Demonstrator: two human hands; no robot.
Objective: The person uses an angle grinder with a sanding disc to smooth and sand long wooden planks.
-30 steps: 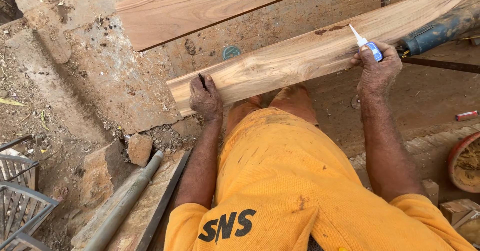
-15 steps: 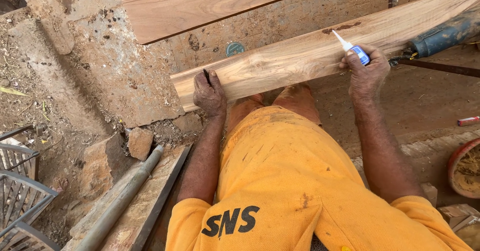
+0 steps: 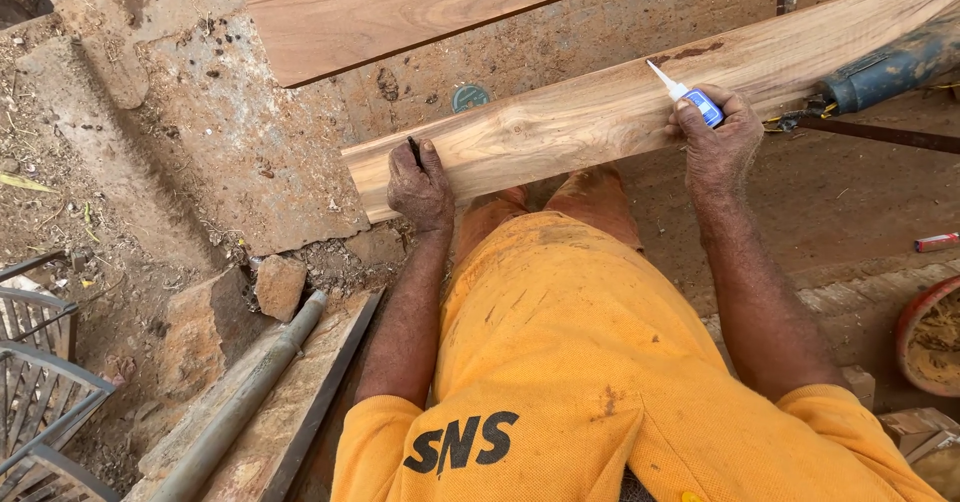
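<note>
Across person's knees, long pale wooden plank (image 3: pixel 600 112): stiff, heavy-looking; left hand (image 3: pixel 418 187) pins its end w/ dark pencil; right hand (image 3: pixel 722 142) grips small blue-white glue bottle (image 3: pixel 690 97), light, squeezable.

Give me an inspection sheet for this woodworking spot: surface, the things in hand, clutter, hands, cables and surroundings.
Surface: rough concrete slab, stained and dusty.
Job's things: long plank lying slantwise; small glue bottle with white nozzle over it; second plank behind.
Clutter: stone chunk, metal pipe, round cap, red tube.
Hands: left hand pressing on plank end with a dark pencil between fingers; right hand holding the glue bottle.
Cables: nothing seen.
Surroundings: blue power tool, sawdust basin, wire rack, dirt ground.
</note>
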